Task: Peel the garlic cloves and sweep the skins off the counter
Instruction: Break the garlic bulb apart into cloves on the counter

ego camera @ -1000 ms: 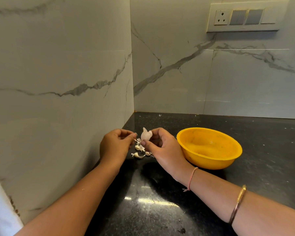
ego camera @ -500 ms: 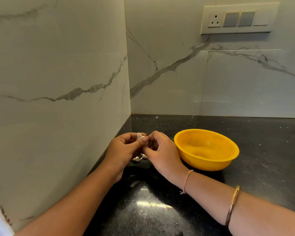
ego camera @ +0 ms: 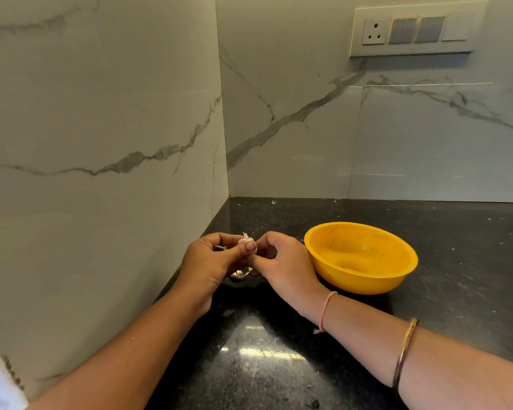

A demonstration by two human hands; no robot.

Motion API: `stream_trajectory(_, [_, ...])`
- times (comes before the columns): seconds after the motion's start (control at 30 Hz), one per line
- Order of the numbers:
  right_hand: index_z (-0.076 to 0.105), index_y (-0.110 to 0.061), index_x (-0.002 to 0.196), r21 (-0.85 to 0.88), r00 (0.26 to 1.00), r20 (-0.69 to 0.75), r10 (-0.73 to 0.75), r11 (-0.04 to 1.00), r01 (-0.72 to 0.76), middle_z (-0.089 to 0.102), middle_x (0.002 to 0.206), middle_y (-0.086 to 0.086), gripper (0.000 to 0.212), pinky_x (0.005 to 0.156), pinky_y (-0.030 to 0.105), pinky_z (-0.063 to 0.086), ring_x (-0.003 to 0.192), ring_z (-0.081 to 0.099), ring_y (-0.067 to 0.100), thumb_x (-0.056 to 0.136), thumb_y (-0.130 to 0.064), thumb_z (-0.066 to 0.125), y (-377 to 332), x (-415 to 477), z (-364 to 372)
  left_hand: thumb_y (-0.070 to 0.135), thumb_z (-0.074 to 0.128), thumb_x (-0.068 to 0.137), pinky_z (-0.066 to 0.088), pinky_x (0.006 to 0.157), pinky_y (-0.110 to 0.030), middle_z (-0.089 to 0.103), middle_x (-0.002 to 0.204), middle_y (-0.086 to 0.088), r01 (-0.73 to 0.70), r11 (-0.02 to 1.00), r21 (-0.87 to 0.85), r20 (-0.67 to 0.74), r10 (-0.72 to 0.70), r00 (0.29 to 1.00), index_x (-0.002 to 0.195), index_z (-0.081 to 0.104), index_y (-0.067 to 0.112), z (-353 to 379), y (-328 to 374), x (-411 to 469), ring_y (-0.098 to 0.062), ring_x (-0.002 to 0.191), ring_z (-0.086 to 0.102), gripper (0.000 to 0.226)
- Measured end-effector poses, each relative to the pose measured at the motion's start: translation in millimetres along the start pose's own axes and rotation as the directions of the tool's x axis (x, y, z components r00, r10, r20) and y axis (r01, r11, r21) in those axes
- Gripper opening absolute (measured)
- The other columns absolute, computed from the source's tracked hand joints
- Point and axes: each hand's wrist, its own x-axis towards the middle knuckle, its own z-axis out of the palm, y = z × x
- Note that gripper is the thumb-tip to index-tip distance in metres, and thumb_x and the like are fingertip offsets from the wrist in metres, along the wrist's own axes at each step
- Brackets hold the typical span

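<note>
A small pale garlic clove (ego camera: 246, 240) with loose papery skin is held just above the black counter (ego camera: 278, 365), near the corner of the walls. My left hand (ego camera: 210, 261) pinches it with thumb and fingers from the left. My right hand (ego camera: 281, 267) meets it from the right, fingers curled round the same clove. A shred of skin (ego camera: 220, 247) sticks out by my left fingers. Under my hands a few garlic cloves (ego camera: 241, 273) lie on the counter, mostly hidden.
A yellow bowl (ego camera: 361, 279) stands on the counter right of my hands, close to my right wrist. Marble walls close in at left and behind. A switch panel (ego camera: 414, 29) is high on the back wall. Small skin flecks (ego camera: 274, 202) lie near the back edge.
One second ago my right hand alone held the clove up. My left hand then came in to pinch it, and now skin is pulled loose between both hands.
</note>
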Motion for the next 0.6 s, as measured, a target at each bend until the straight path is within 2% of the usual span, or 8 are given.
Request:
stream_trajectory(0.1, [0.065,-0.012,0.088,0.164,0.998,0.010,0.069,0.984,-0.069,0.069,0.081,0.005,0.010,0.070,0.032,0.058,0.074,0.068,0.017,0.082,-0.017,0.070,0.5,0.8,-0.6,0.005,0.068,0.077,0.058,0.074,-0.030,0.074,0.084,-0.009,0.032,0.997,-0.076,0.000,-0.032,0.999,0.087,0.071,0.009,-0.2,-0.3,3.4,-0.019,0.076,0.069,0.012])
stream_trajectory(0.17, [0.063,-0.010,0.091,0.198,0.995,0.010,0.095,0.976,-0.095,0.069,0.084,0.007,0.012,0.070,0.032,0.058,0.075,0.068,0.018,0.082,-0.017,0.070,0.5,1.1,-1.2,0.002,0.064,0.081,0.056,0.079,-0.034,0.074,0.087,-0.010,0.044,0.995,-0.093,-0.024,-0.046,0.999,0.091,0.071,0.009,-0.9,-1.1,5.7,-0.021,0.079,0.066,0.014])
stream_trajectory(0.27, [0.061,-0.012,0.092,0.184,0.993,0.016,0.113,0.976,-0.114,0.069,0.090,0.007,0.013,0.069,0.027,0.058,0.075,0.069,0.015,0.083,-0.016,0.069,0.5,1.0,-1.0,-0.001,0.061,0.083,0.056,0.077,-0.033,0.073,0.088,-0.009,0.031,0.999,-0.045,-0.055,-0.033,0.998,0.092,0.070,0.009,-1.4,-2.6,7.2,-0.024,0.083,0.066,0.016])
stream_trajectory(0.4, [0.060,-0.015,0.089,0.161,0.993,0.003,0.115,0.980,-0.114,0.069,0.091,0.003,0.012,0.072,0.033,0.059,0.073,0.069,0.014,0.083,-0.017,0.070,2.5,1.6,-0.3,-0.001,0.059,0.086,0.055,0.059,-0.022,0.071,0.089,-0.007,0.003,1.000,-0.014,-0.076,-0.004,0.997,0.086,0.067,0.015,-1.3,-3.8,8.1,-0.016,0.077,0.067,0.018])
stream_trajectory(0.5, [0.059,-0.019,0.086,0.114,0.996,-0.009,0.086,0.990,-0.085,0.068,0.089,0.001,0.012,0.075,0.037,0.058,0.078,0.068,0.015,0.082,-0.019,0.071,4.2,2.7,1.6,0.003,0.058,0.089,0.055,0.065,-0.023,0.070,0.090,-0.006,-0.006,1.000,-0.006,-0.076,0.005,0.997,0.087,0.067,0.017,-0.6,-3.2,7.8,-0.015,0.080,0.066,0.016])
stream_trajectory(0.6, [0.060,-0.019,0.086,0.105,0.998,-0.012,0.055,0.993,-0.053,0.068,0.086,0.000,0.010,0.075,0.041,0.057,0.081,0.067,0.015,0.083,-0.019,0.070,5.2,2.8,2.9,0.018,0.057,0.092,0.054,0.072,-0.025,0.071,0.092,-0.002,-0.052,0.994,0.093,-0.022,0.055,0.998,0.092,0.068,0.022,0.2,-3.7,5.6,-0.013,0.085,0.066,0.012])
